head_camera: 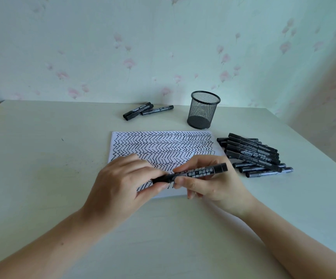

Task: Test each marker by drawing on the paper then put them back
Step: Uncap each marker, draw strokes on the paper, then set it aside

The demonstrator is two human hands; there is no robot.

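Both hands met over the near edge of the paper, which was almost filled with black zigzag rows. The right hand held the barrel of a black marker in a clamped grip of curled fingers and thumb, while the left hand pinched the cap end, its grip closed on that end. Whether the cap was coming off or going on could not be told. A large pile of markers lay on the counter to the right of the sheet, three more markers lay near the back, and the mesh pen cup stood behind the paper. The likely risks: a sudden pull could jerk the tip across skin or the counter, tested and untested markers might be confused between the two groups, and little blank paper remained for a clear test line
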